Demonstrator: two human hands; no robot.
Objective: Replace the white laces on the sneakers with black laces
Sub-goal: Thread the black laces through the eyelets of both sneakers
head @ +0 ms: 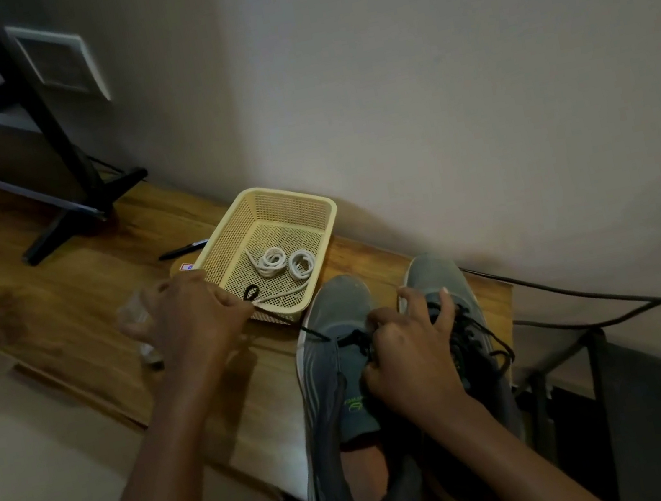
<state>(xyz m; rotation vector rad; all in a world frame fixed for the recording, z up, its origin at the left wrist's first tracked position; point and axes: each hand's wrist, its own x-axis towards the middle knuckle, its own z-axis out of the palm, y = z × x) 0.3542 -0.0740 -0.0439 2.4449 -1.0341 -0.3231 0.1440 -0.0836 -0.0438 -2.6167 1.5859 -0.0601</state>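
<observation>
Two grey sneakers lie toe-away on the wooden table, the left sneaker (335, 386) beside the right sneaker (474, 339). The right one carries black laces; the left one shows a black lace (318, 336) only near its toe-end eyelets. My right hand (413, 355) lies across both shoes, thumb and forefinger curled on the left sneaker's black lace, other fingers spread over the right one. My left hand (198, 313) is at the near corner of a cream basket (315, 209), fingertips pinching a small black lace loop (251, 293). Coiled white laces (284, 262) lie in the basket.
A black marker (183, 249) and a small label (187, 267) lie left of the basket. Something clear and blurred (134, 324) sits under my left hand. A black monitor stand (82, 205) is far left. Dark cables (592, 294) run along the wall on the right.
</observation>
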